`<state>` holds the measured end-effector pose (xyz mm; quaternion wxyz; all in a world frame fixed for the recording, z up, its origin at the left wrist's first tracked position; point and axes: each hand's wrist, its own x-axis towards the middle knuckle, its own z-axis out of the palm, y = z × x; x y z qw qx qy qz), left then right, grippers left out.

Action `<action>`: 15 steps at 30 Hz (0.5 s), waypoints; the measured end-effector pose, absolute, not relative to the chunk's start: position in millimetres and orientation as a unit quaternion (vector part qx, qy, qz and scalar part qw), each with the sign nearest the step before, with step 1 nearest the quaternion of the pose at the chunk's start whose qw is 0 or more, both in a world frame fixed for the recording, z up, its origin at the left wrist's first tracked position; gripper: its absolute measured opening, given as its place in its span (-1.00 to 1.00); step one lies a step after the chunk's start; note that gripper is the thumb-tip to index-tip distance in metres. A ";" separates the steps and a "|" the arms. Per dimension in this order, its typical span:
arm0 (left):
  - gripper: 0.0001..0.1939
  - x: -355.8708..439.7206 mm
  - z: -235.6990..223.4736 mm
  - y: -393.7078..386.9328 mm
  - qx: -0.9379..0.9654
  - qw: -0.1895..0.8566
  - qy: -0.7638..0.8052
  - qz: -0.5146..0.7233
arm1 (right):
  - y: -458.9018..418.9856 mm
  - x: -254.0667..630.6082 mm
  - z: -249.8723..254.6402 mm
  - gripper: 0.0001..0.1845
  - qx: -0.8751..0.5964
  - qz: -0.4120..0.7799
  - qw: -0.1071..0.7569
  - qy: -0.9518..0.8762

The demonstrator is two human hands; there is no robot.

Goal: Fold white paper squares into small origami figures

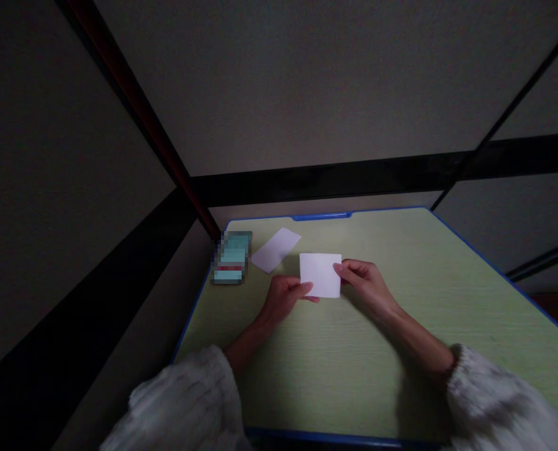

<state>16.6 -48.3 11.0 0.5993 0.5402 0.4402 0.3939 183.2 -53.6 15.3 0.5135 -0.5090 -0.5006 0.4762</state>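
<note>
A small white sheet of paper (320, 274) is held up between my two hands, above the table. My left hand (283, 297) pinches its lower left corner, thumb on the near face and fingers behind. At the right edge, near the upper corner, my right hand (364, 279) grips it between thumb and fingers. Its visible face looks blank. Another white piece of paper (277, 249) lies slanted on the table, beyond my left hand and apart from it.
A phone (232, 258) with a blurred, greenish screen rests at the table's left edge. The pale table (429, 269) has a blue rim, with a blue bar (322, 217) along its far side. Panelled walls (325, 94) rise behind and to the left.
</note>
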 end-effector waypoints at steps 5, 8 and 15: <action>-0.81 18.5 12.8 -49.8 0.543 0.601 0.435 0.393 | -55.2 183.6 15.9 -0.60 -0.509 0.448 0.525 -0.514; -0.81 19.0 14.8 -50.9 0.553 0.594 0.434 0.391 | -56.0 182.9 15.5 -0.61 -0.508 0.434 0.532 -0.520; -0.79 17.4 9.4 -49.4 0.549 0.581 0.439 0.410 | -57.1 180.0 16.9 -0.65 -0.508 0.440 0.512 -0.535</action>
